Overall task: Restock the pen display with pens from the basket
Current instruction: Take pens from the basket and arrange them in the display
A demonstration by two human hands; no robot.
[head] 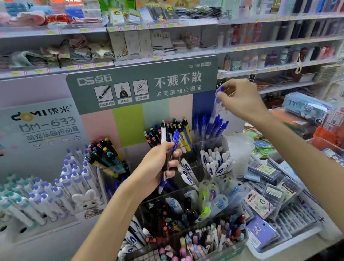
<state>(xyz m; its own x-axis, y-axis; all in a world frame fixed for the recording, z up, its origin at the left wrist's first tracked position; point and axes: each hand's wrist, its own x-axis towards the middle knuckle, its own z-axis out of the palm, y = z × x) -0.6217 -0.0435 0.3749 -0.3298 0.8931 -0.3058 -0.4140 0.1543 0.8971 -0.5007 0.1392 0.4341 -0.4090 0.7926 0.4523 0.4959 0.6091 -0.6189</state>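
The right hand (241, 100) is pinching a blue pen (218, 101) by its top at about one o'clock, just above the blue pens (212, 124) crowding the back right cup of the pen display (169, 152). The left hand (158, 167), at centre, is gripping a bundle of pens (174, 143) over the middle cups. Motion is blurring the pinched pen. White pens (215, 164) are standing just below. A tray of boxed refills (278, 215) is sitting at four o'clock, beside the display. No basket is showing clearly.

Left hand (158, 165) fingers curl in a grip at mid-height; right hand (239, 98) is raised higher, fingers pinching.
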